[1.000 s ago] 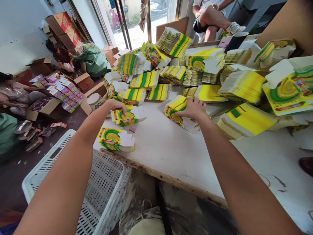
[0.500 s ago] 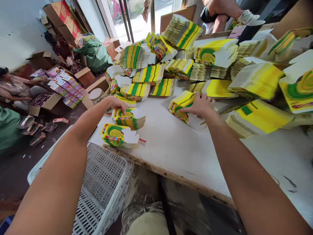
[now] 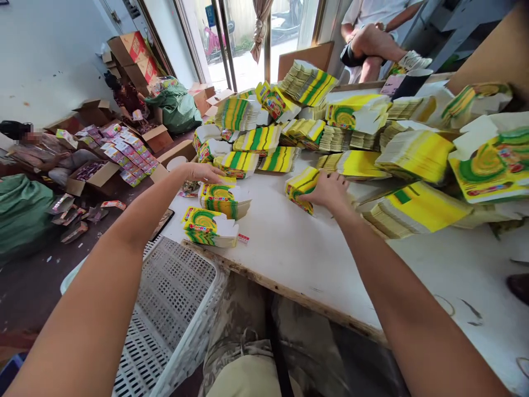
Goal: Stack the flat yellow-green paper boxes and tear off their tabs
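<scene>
My left hand (image 3: 205, 172), fingers stretched out and holding nothing, is just above the far edge of a stack of flat yellow-green printed cartons (image 3: 223, 199). Whether it touches the stack is unclear. In front of that lies a similar carton stack (image 3: 209, 227) with white flaps to the right. My right hand (image 3: 330, 190) grips another carton stack (image 3: 301, 187) on the table, its thumb on the near side and its fingers over the top. Part of this stack is hidden behind the hand.
Many carton stacks (image 3: 256, 138) are heaped along the back of the white table (image 3: 285, 242). A white plastic basket (image 3: 173, 286) stands below its left edge. People sit among boxes (image 3: 128, 154) on the left; another person (image 3: 372, 44) sits behind the table.
My left hand has come off the top of the near-left carton stack, its fingers straightening. My right hand keeps its hold on the other stack. The camera view has tilted upward.
</scene>
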### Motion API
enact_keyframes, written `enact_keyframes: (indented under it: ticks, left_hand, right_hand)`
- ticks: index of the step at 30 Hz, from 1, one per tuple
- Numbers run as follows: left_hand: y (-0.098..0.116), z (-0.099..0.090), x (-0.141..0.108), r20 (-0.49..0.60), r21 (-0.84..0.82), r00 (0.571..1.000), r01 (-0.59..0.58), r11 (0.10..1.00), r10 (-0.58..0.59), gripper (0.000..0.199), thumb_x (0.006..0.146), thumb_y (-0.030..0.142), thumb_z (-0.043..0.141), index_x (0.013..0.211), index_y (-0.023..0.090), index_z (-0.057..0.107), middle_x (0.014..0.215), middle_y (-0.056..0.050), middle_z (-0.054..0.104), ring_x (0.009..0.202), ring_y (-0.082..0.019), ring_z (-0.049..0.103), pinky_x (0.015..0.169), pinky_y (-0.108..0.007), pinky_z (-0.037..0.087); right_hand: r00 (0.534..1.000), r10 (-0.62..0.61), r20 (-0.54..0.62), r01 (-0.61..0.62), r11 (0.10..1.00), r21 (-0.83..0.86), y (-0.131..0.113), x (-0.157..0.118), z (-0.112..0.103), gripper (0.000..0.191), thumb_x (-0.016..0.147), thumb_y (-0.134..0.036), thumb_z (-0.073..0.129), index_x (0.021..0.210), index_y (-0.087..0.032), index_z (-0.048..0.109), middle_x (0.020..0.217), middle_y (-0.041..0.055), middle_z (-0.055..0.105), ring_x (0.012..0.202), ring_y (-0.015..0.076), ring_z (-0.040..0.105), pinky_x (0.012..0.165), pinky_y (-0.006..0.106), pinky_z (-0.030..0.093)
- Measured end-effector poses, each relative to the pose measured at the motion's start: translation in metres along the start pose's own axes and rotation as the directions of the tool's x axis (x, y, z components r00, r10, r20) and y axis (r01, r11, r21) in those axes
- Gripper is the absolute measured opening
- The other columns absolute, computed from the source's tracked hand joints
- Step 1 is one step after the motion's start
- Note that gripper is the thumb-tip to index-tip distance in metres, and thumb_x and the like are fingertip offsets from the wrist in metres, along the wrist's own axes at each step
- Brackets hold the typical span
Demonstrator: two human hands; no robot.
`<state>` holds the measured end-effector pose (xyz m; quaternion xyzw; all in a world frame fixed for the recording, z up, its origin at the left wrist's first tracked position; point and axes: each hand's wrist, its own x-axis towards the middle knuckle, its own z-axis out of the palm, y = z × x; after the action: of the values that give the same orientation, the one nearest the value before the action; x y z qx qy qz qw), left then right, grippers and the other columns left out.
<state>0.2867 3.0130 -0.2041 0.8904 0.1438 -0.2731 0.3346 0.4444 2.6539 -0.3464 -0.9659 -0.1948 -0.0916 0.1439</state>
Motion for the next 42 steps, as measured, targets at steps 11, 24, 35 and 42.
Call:
enact_keyframes:
  ticks: [11, 24, 35, 42]
  left_hand:
    - [0.107, 0.163, -0.076, -0.181, 0.044, 0.855, -0.486, 0.873, 0.486, 0.068, 0.078, 0.042, 0.065, 0.141, 0.025, 0.046, 0.134, -0.008, 0.059, 0.122, -0.025, 0.055, 0.104, -0.038, 0.043]
    - [0.105, 0.3, -0.005, -0.277, 0.511, 0.786, -0.366, 0.778, 0.552, 0.131, 0.052, 0.058, 0.081, 0.154, 0.021, 0.009, 0.147, -0.024, 0.039, 0.137, -0.042, 0.037, 0.108, -0.054, 0.033]
    - [0.119, 0.301, -0.008, -0.266, 0.658, 0.83, -0.214, 0.721, 0.49, 0.106, 0.051, 0.059, 0.079, 0.137, 0.012, 0.038, 0.131, -0.023, 0.05, 0.121, -0.04, 0.047, 0.104, -0.048, 0.032]
    - [0.14, 0.307, 0.0, -0.204, 0.697, 0.829, -0.251, 0.672, 0.521, 0.124, 0.046, 0.061, 0.082, 0.146, 0.014, 0.025, 0.141, -0.026, 0.043, 0.124, -0.043, 0.044, 0.102, -0.05, 0.031]
  right_hand:
    - [0.916, -0.393, 0.079, 0.386, 0.918, 0.089, 0.002, -0.079, -0.021, 0.096, 0.052, -0.063, 0.077, 0.13, -0.016, 0.048, 0.115, 0.0189, 0.056, 0.105, 0.0376, 0.052, 0.089, 0.046, 0.039]
    - [0.69, -0.698, 0.192, 0.644, 0.712, 0.278, 0.019, -0.159, -0.041, 0.112, 0.05, -0.053, 0.082, 0.14, -0.006, 0.037, 0.137, 0.0255, 0.048, 0.13, 0.0393, 0.043, 0.113, 0.055, 0.027]
    - [0.883, -0.357, 0.304, 0.279, 0.922, 0.27, 0.09, -0.191, -0.03, 0.12, 0.062, -0.058, 0.08, 0.154, -0.016, 0.015, 0.161, 0.0245, 0.008, 0.15, 0.037, 0.009, 0.117, 0.06, 0.015]
    - [0.93, -0.327, 0.166, 0.226, 0.869, 0.441, 0.105, -0.208, -0.021, 0.102, 0.069, -0.056, 0.075, 0.15, -0.016, 0.027, 0.156, 0.0219, 0.027, 0.147, 0.0354, 0.021, 0.118, 0.054, 0.023]
